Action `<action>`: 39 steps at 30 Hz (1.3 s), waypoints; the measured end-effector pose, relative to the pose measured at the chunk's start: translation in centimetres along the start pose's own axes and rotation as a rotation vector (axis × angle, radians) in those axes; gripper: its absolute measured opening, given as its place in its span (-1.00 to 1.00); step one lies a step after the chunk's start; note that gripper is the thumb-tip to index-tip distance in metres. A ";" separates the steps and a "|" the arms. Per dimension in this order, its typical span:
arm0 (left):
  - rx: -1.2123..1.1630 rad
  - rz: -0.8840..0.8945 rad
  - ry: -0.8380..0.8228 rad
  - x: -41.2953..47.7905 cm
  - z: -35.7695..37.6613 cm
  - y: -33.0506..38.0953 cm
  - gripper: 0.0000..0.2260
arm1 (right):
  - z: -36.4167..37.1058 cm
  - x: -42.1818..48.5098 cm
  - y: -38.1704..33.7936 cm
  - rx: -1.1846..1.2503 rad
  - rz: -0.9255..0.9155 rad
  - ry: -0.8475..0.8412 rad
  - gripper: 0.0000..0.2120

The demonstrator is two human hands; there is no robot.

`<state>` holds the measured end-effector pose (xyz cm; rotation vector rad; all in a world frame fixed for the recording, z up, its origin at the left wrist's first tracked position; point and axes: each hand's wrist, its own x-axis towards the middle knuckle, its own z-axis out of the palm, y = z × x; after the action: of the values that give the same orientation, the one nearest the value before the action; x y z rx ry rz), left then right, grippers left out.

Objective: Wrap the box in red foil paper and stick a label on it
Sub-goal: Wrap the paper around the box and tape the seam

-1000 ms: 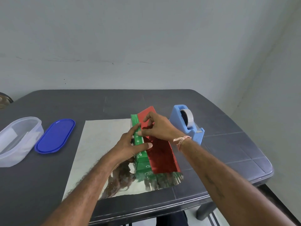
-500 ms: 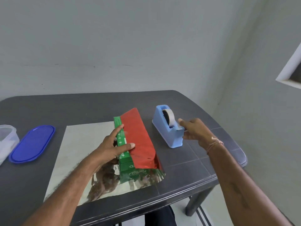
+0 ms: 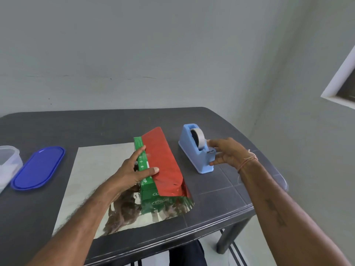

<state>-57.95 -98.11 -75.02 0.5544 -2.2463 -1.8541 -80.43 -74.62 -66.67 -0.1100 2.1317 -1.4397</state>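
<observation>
A long green box [image 3: 147, 186] lies on a sheet of foil paper [image 3: 99, 169], silver side up, on the dark table [image 3: 76, 127]. The sheet's right edge is folded over the box, showing its red side [image 3: 163, 166]. My left hand [image 3: 132, 169] presses the box top, thumb pinning the red flap's edge. My right hand [image 3: 225, 152] is at the cutter end of the blue tape dispenser [image 3: 194, 148], fingers spread around the tape end; whether it grips tape is unclear. No label is in view.
A blue oval lid [image 3: 38, 167] lies at the left, beside a clear plastic container [image 3: 7, 162] cut off by the frame edge. The table's front edge runs close below the foil, and its right corner is just beyond the dispenser.
My right hand left the red flap and moved right to the tape dispenser, closing in on its cutter. My left hand stayed on the box, holding the flap alone.
</observation>
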 end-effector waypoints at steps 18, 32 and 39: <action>-0.002 -0.010 0.006 -0.2 0.0 0.0 0.05 | 0.1 -0.4 3.0 0.276 -0.028 0.003 -0.66; -0.012 -0.026 0.029 -0.9 0.5 1.0 -0.06 | 0.0 -0.5 6.0 0.359 -0.129 -0.003 -0.61; -0.002 -0.034 0.038 -0.9 0.5 1.1 -0.09 | 0.2 -1.3 7.7 0.381 -0.212 -0.004 -0.71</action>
<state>-57.53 -97.18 -73.94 0.6260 -2.2246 -1.8451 -77.44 -71.14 -72.94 -0.1980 1.8464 -1.9407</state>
